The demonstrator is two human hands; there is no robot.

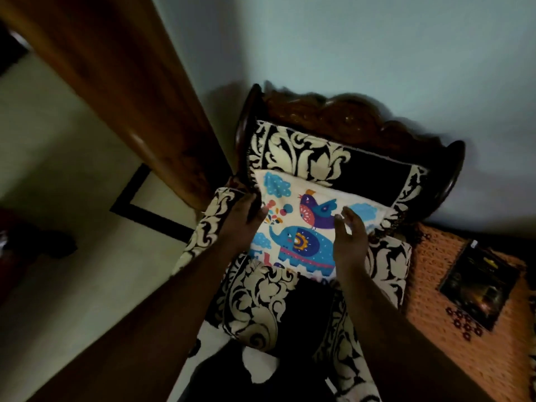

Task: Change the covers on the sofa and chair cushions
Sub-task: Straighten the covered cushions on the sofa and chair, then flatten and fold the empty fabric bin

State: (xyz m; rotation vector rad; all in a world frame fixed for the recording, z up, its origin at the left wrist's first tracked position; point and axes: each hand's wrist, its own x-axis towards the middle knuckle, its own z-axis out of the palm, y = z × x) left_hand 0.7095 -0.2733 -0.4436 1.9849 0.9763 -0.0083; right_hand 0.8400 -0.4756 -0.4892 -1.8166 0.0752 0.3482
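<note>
A cushion in a cream cover printed with a blue elephant, a purple bird and clouds leans against the back of a carved wooden chair. The chair's back and seat are draped in a black-and-cream floral cover. My left hand rests on the cushion's left edge, fingers curled at its side. My right hand hovers over the cushion's right half with fingers straight and spread, near or lightly touching the fabric.
A wooden door frame runs diagonally at the left of the chair. A side table under an orange crocheted cloth stands at the right, with a dark book on it. Pale floor lies at the left.
</note>
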